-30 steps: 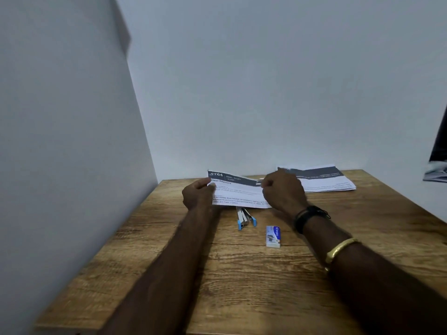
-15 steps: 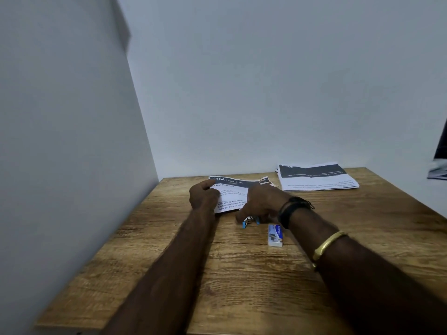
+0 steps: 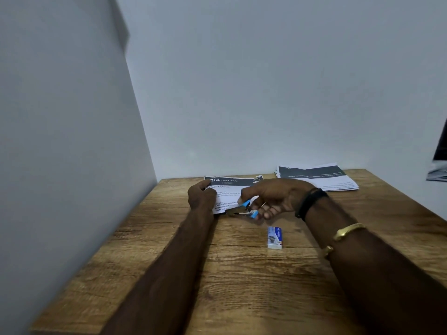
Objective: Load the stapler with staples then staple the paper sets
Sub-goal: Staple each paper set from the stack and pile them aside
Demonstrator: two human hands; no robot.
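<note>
Your left hand (image 3: pixel 202 197) pins the paper set (image 3: pixel 229 189) at the table's (image 3: pixel 242 274) far middle, your right hand (image 3: pixel 273 199) grips the stapler (image 3: pixel 242 209) at its near edge, staple box (image 3: pixel 275 237) just nearer

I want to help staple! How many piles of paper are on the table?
2: one paper set under the left hand, and one stack at the far right of the table.

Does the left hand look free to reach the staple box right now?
Probably not: the left hand is gripping the paper set. The path to the staple box looks clear, but the hand is occupied.
</note>
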